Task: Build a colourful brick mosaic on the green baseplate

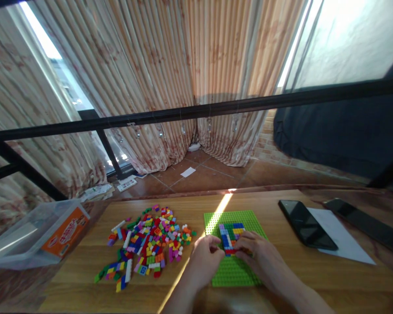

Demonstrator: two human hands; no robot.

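Observation:
A green studded baseplate (239, 274) lies on the wooden table. On it sits a low block of colourful building bricks (229, 237), with blue, white, green, yellow, orange and red pieces showing. My left hand (206, 257) is at the lower left of this block, its thumb and forefinger curled in a loose pinch close to the red bricks. From the right, my right hand (258, 255) reaches over the block's lower right part with bent fingers, hiding the bricks under it. Whatever either set of fingertips holds is too small or covered to make out.
Loose bricks (150, 240) spread in a heap left of the baseplate. A clear plastic box (29, 235) with an orange label stands at the far left. To the right lie a black phone (306, 224), a white paper sheet (343, 240) and another dark flat device (367, 222).

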